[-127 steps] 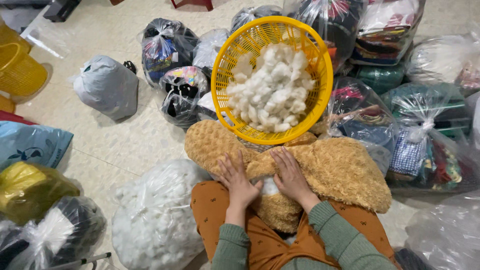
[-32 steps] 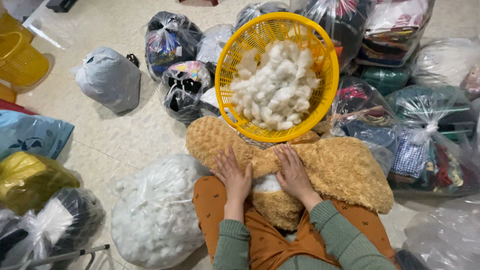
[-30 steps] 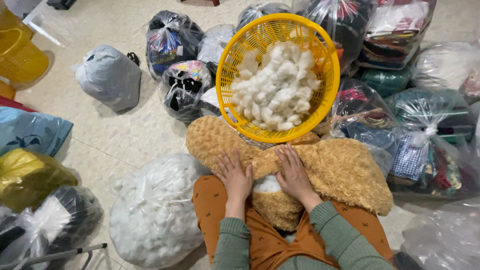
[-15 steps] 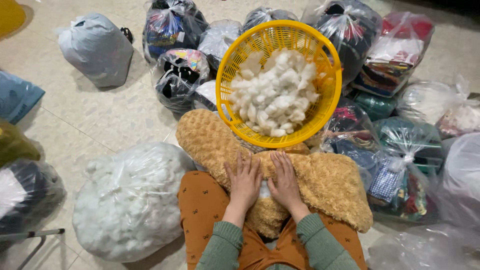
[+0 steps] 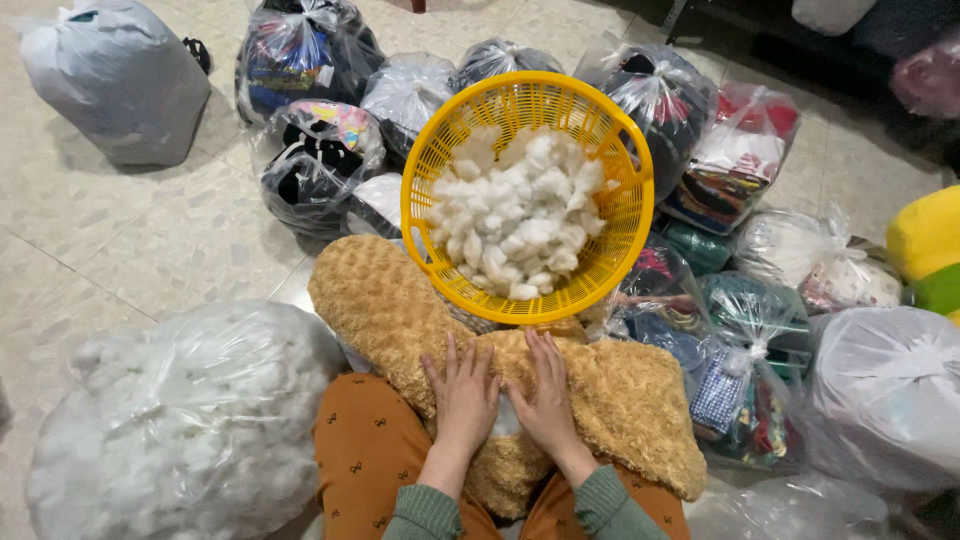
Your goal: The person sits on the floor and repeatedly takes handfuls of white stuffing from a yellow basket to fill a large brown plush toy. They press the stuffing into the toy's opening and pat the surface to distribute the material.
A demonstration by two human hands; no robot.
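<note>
A tan curly plush toy skin (image 5: 390,300) lies across my lap, over orange trousers. My left hand (image 5: 463,392) and my right hand (image 5: 544,392) press flat on its middle, side by side, fingers spread. A little white stuffing (image 5: 503,420) shows between the two hands. Just beyond the plush, a round yellow plastic basket (image 5: 618,210) leans tilted toward me. It holds several clumps of white fibre filling (image 5: 520,215).
A big clear bag of white stuffing (image 5: 170,420) sits at my left knee. Tied plastic bags of cloth ring the basket: dark ones (image 5: 310,160) behind, a grey one (image 5: 115,80) far left, clear ones (image 5: 880,400) at right. Pale tiled floor (image 5: 110,240) shows at left.
The view has swung right and closer, pushing the left-hand bags out of sight. Both hands stay on the plush and have drawn a little nearer to each other.
</note>
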